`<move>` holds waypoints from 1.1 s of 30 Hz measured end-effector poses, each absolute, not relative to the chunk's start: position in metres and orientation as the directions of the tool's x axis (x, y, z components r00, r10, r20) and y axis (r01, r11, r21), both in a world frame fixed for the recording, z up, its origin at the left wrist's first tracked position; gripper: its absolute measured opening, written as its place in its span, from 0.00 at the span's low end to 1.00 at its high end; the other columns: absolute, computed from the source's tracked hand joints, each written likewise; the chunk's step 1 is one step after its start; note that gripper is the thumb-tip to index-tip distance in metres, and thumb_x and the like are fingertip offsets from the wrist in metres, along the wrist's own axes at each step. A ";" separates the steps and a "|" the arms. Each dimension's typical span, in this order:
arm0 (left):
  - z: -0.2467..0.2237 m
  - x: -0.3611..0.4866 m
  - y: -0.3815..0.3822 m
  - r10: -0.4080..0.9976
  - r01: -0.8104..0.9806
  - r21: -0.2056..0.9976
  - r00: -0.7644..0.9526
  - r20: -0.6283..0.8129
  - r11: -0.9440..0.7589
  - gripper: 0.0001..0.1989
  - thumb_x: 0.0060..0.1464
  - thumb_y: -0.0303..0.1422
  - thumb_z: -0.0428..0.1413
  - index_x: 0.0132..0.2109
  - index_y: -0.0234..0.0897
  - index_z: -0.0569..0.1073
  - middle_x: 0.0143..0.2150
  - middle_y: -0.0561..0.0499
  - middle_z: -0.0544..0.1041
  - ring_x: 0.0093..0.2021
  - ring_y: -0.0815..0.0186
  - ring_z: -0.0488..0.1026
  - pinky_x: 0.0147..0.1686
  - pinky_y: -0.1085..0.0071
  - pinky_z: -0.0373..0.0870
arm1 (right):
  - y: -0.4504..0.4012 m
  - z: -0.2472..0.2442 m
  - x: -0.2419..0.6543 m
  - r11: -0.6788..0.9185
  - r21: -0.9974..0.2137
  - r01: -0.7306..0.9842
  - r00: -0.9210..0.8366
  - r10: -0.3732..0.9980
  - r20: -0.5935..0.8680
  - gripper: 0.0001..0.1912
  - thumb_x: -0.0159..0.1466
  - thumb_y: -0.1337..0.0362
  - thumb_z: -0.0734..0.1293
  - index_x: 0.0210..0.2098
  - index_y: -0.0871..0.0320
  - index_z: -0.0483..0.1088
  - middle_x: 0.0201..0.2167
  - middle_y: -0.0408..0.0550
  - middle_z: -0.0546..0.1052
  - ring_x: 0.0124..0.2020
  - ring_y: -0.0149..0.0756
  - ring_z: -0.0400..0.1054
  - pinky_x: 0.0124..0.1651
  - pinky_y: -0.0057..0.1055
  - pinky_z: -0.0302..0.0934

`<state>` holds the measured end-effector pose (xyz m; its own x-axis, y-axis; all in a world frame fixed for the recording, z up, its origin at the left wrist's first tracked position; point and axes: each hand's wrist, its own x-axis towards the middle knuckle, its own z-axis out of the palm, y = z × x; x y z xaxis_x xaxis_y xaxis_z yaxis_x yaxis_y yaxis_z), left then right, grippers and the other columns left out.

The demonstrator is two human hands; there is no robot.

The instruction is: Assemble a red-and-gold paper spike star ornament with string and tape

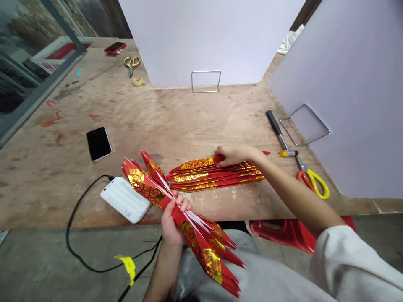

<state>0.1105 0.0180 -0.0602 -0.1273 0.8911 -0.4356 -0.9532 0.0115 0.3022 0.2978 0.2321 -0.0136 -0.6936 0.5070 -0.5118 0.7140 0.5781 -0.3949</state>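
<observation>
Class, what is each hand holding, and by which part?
The left hand grips a bundle of red-and-gold foil strips at its middle; the right hand rests on a similar stack.

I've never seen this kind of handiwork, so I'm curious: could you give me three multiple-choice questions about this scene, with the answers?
1. What lies under the right hand?
A) a phone
B) red and gold strips
C) a roll of tape

2. What colours are the handles of the scissors nearest that hand?
A) blue and black
B) green
C) yellow and orange-red

3. What is the left hand doing?
A) gripping a bundle of red and gold strips
B) lying open on the table
C) holding a phone

Answers:
1. B, the strips lie beneath the palm on the wooden table.
2. C, the loops show both colours.
3. A, it closes round the bundle's middle.
</observation>
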 end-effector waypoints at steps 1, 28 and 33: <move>-0.060 0.110 0.018 0.889 -0.951 0.308 -0.135 -0.437 0.007 0.10 0.47 0.25 0.60 0.37 0.36 0.69 0.25 0.59 0.63 0.21 0.79 0.62 0.25 0.80 0.63 | 0.231 -0.013 0.298 0.588 -0.393 0.707 -0.701 0.507 -0.503 0.16 0.59 0.58 0.67 0.43 0.61 0.73 0.41 0.53 0.77 0.38 0.41 0.71 0.38 0.31 0.60; -0.058 0.096 0.022 0.852 -0.939 0.341 -0.223 -0.473 -0.056 0.13 0.44 0.26 0.62 0.37 0.37 0.67 0.24 0.61 0.62 0.20 0.79 0.60 0.24 0.80 0.64 | 0.205 -0.048 0.303 0.651 -0.253 0.716 -0.670 0.743 0.014 0.21 0.71 0.60 0.53 0.51 0.59 0.74 0.44 0.56 0.76 0.37 0.40 0.71 0.41 0.32 0.61; -0.060 0.096 0.019 0.861 -0.928 0.371 -0.223 -0.457 -0.044 0.13 0.45 0.27 0.61 0.38 0.37 0.67 0.25 0.61 0.60 0.21 0.80 0.59 0.25 0.80 0.63 | 0.202 -0.058 0.307 0.681 -0.357 0.639 -0.708 0.703 0.073 0.21 0.71 0.59 0.55 0.52 0.61 0.73 0.46 0.58 0.75 0.45 0.43 0.70 0.49 0.35 0.63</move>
<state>0.0959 0.0193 -0.0596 -0.2231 0.8611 -0.4568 -0.9276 -0.0435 0.3710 0.3070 0.2024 -0.0585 -0.7079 0.7025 0.0729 0.6391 0.6810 -0.3575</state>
